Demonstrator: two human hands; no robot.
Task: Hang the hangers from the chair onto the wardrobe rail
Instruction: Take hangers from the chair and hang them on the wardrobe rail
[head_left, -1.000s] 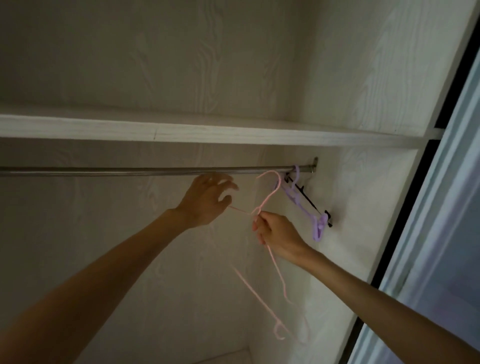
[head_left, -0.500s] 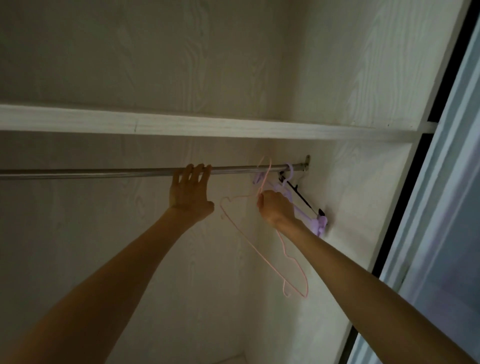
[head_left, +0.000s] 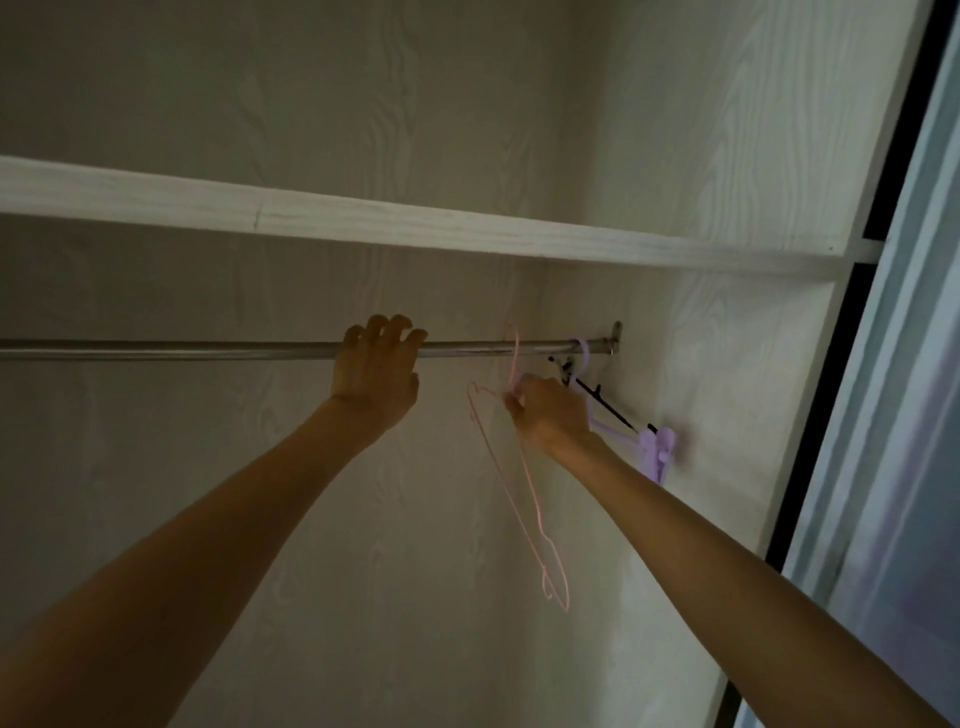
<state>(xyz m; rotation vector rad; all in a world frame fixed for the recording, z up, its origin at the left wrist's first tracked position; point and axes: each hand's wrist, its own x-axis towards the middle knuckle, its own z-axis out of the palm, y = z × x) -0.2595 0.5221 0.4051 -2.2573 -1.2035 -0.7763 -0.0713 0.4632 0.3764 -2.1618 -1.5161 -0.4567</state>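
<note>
Now the fingers (head_left: 387, 330) of the left hand (head_left: 375, 375) are curling over the top of the wardrobe rail (head_left: 208, 349), gripping the metal bar from below, with the forearm reaching up from the lower left. Over on the other side, the right hand (head_left: 550, 413) is pinching the thin pink hanger (head_left: 524, 499) just under its neck; the fingers there are clenching around the wire, and the hook is rising up across the rail, right at the bar, though whether it is actually resting on the metal is hard to tell in this dim light. The hanger's body is dangling down and to the right below the hand, tilted. Just beyond, near the rail's end bracket (head_left: 616, 335), a purple hanger (head_left: 655, 449) is hanging by its hook, and a black hanger (head_left: 605, 400) is sitting alongside it, the two angling toward the right side wall. Above everything, a pale wood-grain shelf (head_left: 415, 223) is running across the wardrobe. No writing or label is readable anywhere.
</note>
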